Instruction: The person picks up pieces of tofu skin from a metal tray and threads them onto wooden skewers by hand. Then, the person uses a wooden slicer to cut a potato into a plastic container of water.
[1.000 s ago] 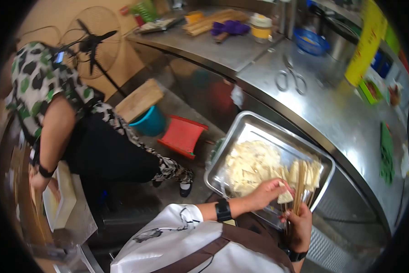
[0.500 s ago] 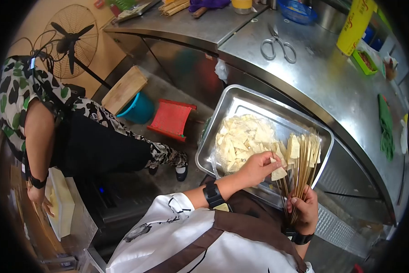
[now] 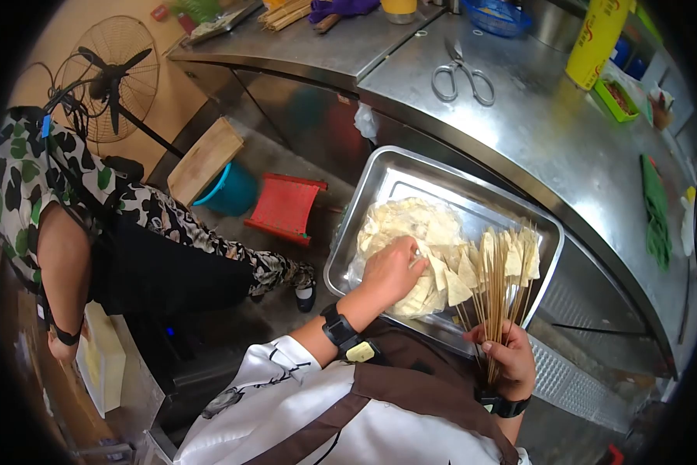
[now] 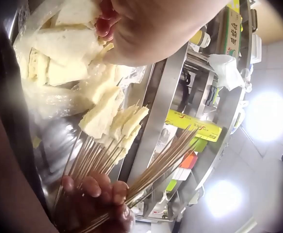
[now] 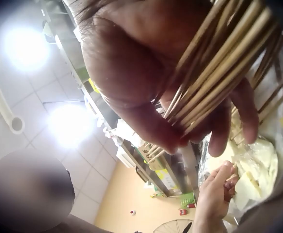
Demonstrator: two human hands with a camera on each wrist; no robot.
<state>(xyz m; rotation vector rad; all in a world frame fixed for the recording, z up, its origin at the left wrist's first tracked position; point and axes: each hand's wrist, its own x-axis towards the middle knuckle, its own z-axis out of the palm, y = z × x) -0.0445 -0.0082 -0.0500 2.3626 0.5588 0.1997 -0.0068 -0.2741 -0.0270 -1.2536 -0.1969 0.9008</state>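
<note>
My left hand [image 3: 395,273] is at a pile of pale, wedge-shaped food slices [image 3: 410,221], its curled fingertips pinching a slice at the pile's right side. The slices lie in a clear plastic bag in a metal tray [image 3: 368,174]. Lower right, my right hand [image 3: 511,360] grips a bundle of thin wooden skewers [image 3: 491,302] that fan upward over the tray. Several skewers carry pale slices [image 3: 525,260] on their upper ends. In the left wrist view, bare skewers [image 4: 165,160] also stick out past the thumb side of the right hand.
A steel counter [image 3: 519,139] runs behind the tray, with scissors [image 3: 462,77], a yellow box [image 3: 596,46] and a green cloth [image 3: 655,213] on it. A red stool [image 3: 286,208] and blue bucket [image 3: 232,190] stand on the floor. Another person [image 3: 61,225] works at far left.
My left hand has moved left from the skewers to the pile, and the slice it held is now on a skewer. My right hand still holds the bundle. The head view has shifted.
</note>
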